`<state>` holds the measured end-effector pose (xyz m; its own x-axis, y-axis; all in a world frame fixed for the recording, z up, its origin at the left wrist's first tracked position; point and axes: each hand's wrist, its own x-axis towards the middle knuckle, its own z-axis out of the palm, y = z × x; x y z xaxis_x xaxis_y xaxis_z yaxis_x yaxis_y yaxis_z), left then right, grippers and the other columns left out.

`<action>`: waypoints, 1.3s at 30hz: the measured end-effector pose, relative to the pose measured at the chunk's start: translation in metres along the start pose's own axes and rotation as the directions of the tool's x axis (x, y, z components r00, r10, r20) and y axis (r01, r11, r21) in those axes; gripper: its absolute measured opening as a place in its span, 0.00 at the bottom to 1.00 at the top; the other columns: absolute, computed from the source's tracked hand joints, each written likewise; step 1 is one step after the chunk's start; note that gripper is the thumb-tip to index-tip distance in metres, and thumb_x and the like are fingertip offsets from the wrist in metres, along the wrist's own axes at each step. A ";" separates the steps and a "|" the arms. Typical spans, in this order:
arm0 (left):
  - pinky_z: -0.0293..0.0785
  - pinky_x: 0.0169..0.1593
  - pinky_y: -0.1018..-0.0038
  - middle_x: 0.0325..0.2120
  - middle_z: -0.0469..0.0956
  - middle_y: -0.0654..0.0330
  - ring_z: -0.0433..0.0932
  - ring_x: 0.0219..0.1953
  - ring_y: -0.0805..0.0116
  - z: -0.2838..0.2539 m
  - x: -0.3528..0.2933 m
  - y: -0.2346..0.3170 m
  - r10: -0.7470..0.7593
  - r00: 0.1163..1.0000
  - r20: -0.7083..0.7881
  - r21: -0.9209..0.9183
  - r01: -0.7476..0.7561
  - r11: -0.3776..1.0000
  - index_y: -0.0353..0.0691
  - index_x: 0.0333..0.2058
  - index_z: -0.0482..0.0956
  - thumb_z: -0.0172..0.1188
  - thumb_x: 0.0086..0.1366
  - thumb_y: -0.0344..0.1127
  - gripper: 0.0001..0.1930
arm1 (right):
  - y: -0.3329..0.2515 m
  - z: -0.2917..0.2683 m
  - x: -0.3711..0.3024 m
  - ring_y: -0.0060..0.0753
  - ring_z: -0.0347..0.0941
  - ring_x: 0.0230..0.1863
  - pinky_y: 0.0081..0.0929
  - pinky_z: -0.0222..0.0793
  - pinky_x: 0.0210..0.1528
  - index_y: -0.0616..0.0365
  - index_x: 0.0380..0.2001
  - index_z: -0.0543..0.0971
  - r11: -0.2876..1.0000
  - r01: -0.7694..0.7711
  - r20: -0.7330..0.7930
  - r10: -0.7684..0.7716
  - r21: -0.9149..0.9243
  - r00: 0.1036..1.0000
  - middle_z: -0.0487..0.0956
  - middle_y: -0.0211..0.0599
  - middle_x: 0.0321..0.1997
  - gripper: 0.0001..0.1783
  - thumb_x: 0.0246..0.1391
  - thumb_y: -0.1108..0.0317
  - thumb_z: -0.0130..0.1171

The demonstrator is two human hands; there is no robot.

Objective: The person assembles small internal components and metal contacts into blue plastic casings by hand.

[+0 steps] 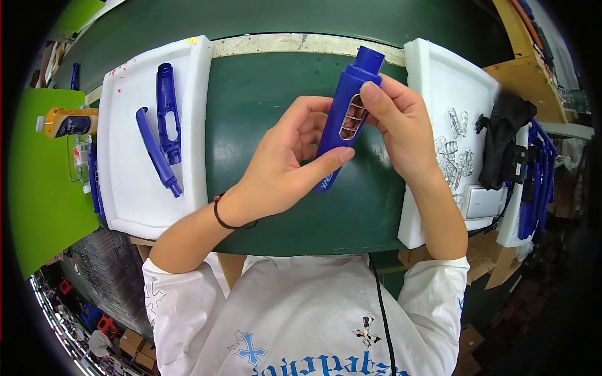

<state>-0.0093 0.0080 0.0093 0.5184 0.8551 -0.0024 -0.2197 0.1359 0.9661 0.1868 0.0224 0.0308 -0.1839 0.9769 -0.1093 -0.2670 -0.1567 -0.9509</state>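
Over the green tabletop I hold up a blue plastic handle-shaped housing [338, 119], tilted with its narrower square end away from me. An oval window in its side shows a clear ribbed insert [353, 117]. My left hand [291, 147] grips the lower part, its thumb lying along the near end. My right hand [401, 125] pinches the upper part, thumb by the top of the window; its other fingers are partly hidden behind the housing. In the white foam tray at the left lie two blue shell pieces, one with an oval cutout [167, 116] and one slim and curved [154, 153].
The left foam tray [119, 200] and a right foam tray [417, 81] flank the green tabletop [251, 81]. Several clear plastic inserts [454, 156], a silver box-like object [485, 202] and a black tool [501, 135] are at right. An orange bottle [72, 121] lies far left.
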 end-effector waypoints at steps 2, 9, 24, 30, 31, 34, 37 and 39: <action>0.79 0.53 0.72 0.49 0.79 0.55 0.80 0.49 0.70 -0.001 0.000 0.002 -0.025 1.000 0.011 -0.009 0.025 1.000 0.34 0.61 0.66 0.66 0.68 0.27 0.26 | -0.004 -0.001 0.000 0.18 0.78 0.35 0.22 0.75 0.38 0.59 0.40 0.84 0.999 -0.002 -0.013 0.002 -0.046 1.000 0.83 0.28 0.33 0.15 0.67 0.57 0.63; 0.80 0.52 0.71 0.50 0.81 0.54 0.81 0.50 0.69 0.003 -0.005 0.003 -0.027 1.000 0.009 -0.017 0.027 0.999 0.33 0.62 0.69 0.66 0.67 0.26 0.26 | -0.007 -0.004 0.000 0.17 0.78 0.34 0.20 0.72 0.37 0.56 0.38 0.84 0.998 -0.049 -0.018 0.048 -0.049 0.999 0.83 0.28 0.32 0.16 0.66 0.54 0.64; 0.74 0.58 0.73 0.54 0.76 0.57 0.77 0.54 0.71 -0.002 0.000 0.005 -0.148 0.988 0.046 0.135 0.141 0.981 0.32 0.64 0.65 0.64 0.69 0.25 0.27 | 0.000 -0.002 0.003 0.12 0.72 0.34 0.18 0.63 0.38 0.54 0.37 0.83 0.994 -0.096 -0.039 0.094 -0.052 0.995 0.81 0.22 0.31 0.18 0.67 0.49 0.62; 0.78 0.46 0.77 0.45 0.81 0.59 0.81 0.43 0.75 0.002 0.000 -0.012 -0.017 1.000 -0.005 0.080 0.017 0.997 0.34 0.61 0.66 0.66 0.69 0.30 0.26 | -0.013 -0.010 -0.003 0.22 0.75 0.35 0.25 0.72 0.41 0.63 0.42 0.82 0.848 0.219 0.019 -0.240 -0.483 0.971 0.81 0.31 0.31 0.21 0.69 0.53 0.58; 0.78 0.46 0.77 0.45 0.81 0.59 0.81 0.43 0.75 0.003 0.000 -0.010 -0.015 1.000 -0.003 0.080 0.015 0.997 0.34 0.61 0.66 0.66 0.69 0.30 0.26 | -0.024 -0.015 -0.005 0.24 0.76 0.35 0.25 0.72 0.42 0.64 0.43 0.81 0.702 0.265 0.006 -0.348 -0.661 0.938 0.81 0.33 0.32 0.20 0.70 0.55 0.57; 0.74 0.55 0.75 0.50 0.77 0.60 0.78 0.50 0.75 0.003 -0.001 -0.005 -0.077 0.997 0.032 0.076 0.074 0.994 0.34 0.64 0.64 0.64 0.69 0.24 0.28 | -0.055 -0.041 -0.015 0.27 0.78 0.37 0.25 0.73 0.44 0.65 0.44 0.81 0.553 0.231 -0.019 -0.408 -0.800 0.913 0.82 0.36 0.35 0.18 0.71 0.58 0.56; 0.74 0.55 0.76 0.49 0.78 0.60 0.78 0.49 0.75 0.002 -0.001 -0.005 -0.097 0.995 0.015 0.088 0.096 0.992 0.35 0.64 0.65 0.65 0.69 0.24 0.28 | -0.086 -0.064 -0.035 0.33 0.80 0.41 0.29 0.74 0.48 0.62 0.45 0.81 0.442 -0.002 -0.094 -0.188 -0.897 0.978 0.84 0.41 0.41 0.14 0.69 0.62 0.56; 0.78 0.47 0.77 0.42 0.81 0.60 0.81 0.43 0.76 0.004 0.001 -0.006 -0.020 1.000 -0.020 0.090 0.022 0.996 0.34 0.59 0.67 0.67 0.69 0.29 0.24 | -0.092 -0.075 -0.052 0.35 0.80 0.42 0.30 0.74 0.49 0.61 0.46 0.81 0.349 -0.091 -0.130 -0.091 -0.933 0.987 0.83 0.42 0.41 0.11 0.67 0.65 0.58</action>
<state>-0.0038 0.0059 0.0043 0.5061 0.8620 -0.0269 -0.1333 0.1091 0.9851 0.2918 -0.0031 0.1025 -0.0340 0.9977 -0.0592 0.8060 -0.0077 -0.5919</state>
